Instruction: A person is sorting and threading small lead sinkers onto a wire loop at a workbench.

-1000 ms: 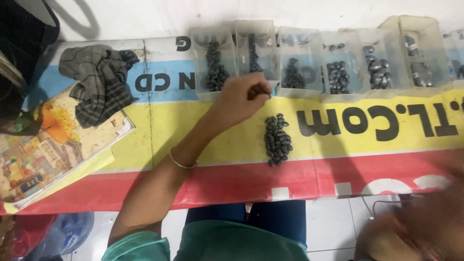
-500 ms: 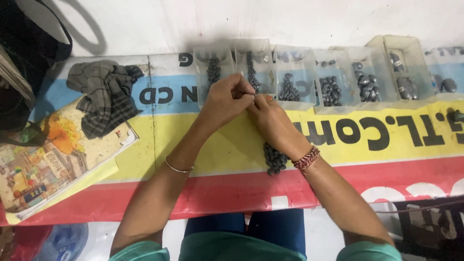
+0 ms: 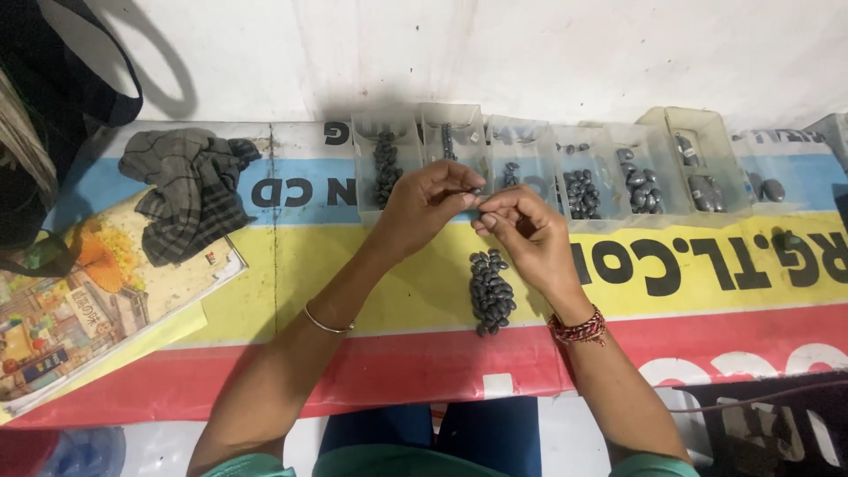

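A row of clear plastic trays (image 3: 609, 216) stands along the far edge of the tabletop (image 3: 353, 283), which is covered by a banner of blue, yellow and red bands. Six trays can be counted with certainty, and a further corner shows at the right edge. Each holds dark, glossy oval beads: the leftmost tray (image 3: 385, 163) has a tall heap, the next a thin line, the third only a few, the fourth and fifth fuller clusters, the sixth a few larger pieces (exact bead counts are too small to make out). A loose pile of the same dark beads (image 3: 491, 291) lies on the yellow band, just below the hands. The left hand (image 3: 424, 208) and right hand (image 3: 523, 234) meet above that pile in front of the trays, fingers pinched together tip to tip on something tiny; what it is cannot be told. One thin bangle circles the left wrist, and red thread bands the right. To the left lie one crumpled checked cloth (image 3: 187, 190) and one illustrated book (image 3: 79, 309).
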